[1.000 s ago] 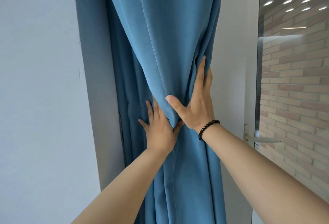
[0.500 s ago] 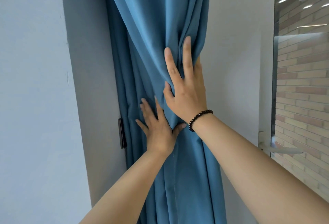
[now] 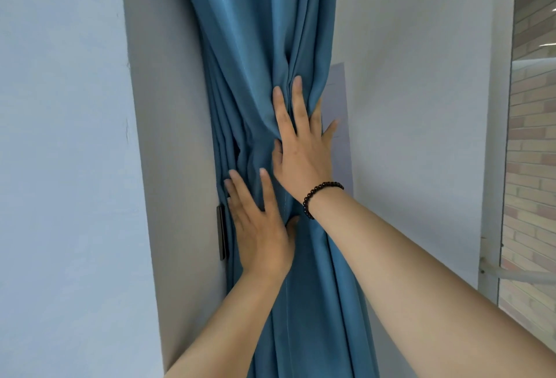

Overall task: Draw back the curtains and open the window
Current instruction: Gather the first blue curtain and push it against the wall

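Pressing flat from the head view, both hands lie open on the blue curtain (image 3: pixel 264 55), bunched against the left wall: left hand (image 3: pixel 260 230) low beside a dark wall bracket (image 3: pixel 222 231), right hand (image 3: pixel 304 152) higher, fingers spread, gripping nothing. To finish well, gather every fold tight toward that bracket before reaching for the window handle (image 3: pixel 517 275) at far right.
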The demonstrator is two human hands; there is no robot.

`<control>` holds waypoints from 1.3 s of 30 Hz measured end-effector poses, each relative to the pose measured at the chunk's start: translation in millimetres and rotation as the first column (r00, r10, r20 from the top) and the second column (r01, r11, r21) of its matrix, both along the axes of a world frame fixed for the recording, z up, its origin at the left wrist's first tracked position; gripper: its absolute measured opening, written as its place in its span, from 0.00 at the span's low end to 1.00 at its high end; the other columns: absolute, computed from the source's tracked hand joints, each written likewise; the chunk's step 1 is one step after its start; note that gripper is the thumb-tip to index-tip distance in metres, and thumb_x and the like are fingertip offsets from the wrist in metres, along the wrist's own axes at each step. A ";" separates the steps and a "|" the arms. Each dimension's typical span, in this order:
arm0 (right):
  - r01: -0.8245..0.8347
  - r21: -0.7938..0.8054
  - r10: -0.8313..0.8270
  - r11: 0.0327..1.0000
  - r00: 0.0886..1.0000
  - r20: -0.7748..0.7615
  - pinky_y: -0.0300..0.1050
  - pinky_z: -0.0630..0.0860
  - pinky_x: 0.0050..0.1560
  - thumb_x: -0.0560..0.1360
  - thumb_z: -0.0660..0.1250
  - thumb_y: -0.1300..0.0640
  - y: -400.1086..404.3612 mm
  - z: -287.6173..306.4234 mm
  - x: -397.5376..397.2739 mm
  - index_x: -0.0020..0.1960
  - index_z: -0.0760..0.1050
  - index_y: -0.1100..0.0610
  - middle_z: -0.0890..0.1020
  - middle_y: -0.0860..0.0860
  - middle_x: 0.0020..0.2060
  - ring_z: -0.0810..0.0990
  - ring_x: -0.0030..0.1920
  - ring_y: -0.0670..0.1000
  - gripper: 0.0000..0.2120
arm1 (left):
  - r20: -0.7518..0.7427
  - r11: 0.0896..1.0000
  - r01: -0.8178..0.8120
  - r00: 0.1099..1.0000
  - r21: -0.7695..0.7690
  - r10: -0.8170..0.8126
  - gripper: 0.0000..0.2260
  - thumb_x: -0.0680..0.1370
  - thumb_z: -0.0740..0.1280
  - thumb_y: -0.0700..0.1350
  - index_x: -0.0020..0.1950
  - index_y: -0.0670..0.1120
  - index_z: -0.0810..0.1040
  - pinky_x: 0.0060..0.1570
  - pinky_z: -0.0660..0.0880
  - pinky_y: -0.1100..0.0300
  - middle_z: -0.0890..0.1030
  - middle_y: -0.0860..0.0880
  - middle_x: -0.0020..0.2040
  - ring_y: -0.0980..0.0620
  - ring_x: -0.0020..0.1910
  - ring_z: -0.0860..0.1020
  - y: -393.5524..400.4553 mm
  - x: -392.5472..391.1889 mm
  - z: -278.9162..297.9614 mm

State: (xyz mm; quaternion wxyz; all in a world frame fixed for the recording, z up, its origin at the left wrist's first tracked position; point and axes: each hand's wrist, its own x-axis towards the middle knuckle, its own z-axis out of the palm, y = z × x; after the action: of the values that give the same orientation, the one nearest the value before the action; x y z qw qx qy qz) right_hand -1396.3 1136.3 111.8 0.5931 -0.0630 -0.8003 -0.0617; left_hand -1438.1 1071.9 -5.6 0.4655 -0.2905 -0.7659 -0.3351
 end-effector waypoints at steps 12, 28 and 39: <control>0.050 0.069 -0.055 0.996 0.996 0.073 0.55 0.37 0.72 0.77 0.62 0.60 25.4 4.1 -32.3 0.78 0.43 0.53 0.45 0.54 0.78 0.55 0.75 0.62 0.38 | 0.048 0.987 -0.084 0.995 -0.138 0.092 0.42 0.76 0.66 0.44 0.79 0.51 0.39 0.74 0.40 0.43 0.37 0.36 0.78 0.38 0.77 0.40 21.9 -12.0 -27.4; 0.151 0.086 -0.160 0.985 0.981 0.113 0.62 0.38 0.72 0.78 0.60 0.53 28.7 6.5 -43.9 0.78 0.41 0.53 0.43 0.54 0.78 0.56 0.74 0.62 0.37 | 0.133 0.994 -0.094 0.986 -0.047 0.100 0.46 0.72 0.51 0.75 0.80 0.46 0.50 0.73 0.36 0.44 0.41 0.39 0.79 0.42 0.78 0.40 22.3 8.8 -39.8; 0.099 0.078 -0.105 0.992 0.992 0.073 0.69 0.42 0.71 0.77 0.62 0.54 23.2 0.5 -33.4 0.78 0.42 0.53 0.43 0.55 0.78 0.54 0.75 0.65 0.38 | 0.116 0.975 -0.168 0.976 -0.144 0.185 0.41 0.75 0.49 0.72 0.80 0.47 0.51 0.74 0.40 0.43 0.48 0.39 0.79 0.38 0.78 0.50 36.8 -15.7 -41.9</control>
State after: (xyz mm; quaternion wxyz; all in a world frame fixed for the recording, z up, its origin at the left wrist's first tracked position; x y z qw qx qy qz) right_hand -1429.7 1159.4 112.3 0.5597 -0.0795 -0.8155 -0.1240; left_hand -1453.8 1108.7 -47.5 0.4226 -0.2294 -0.8378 -0.2587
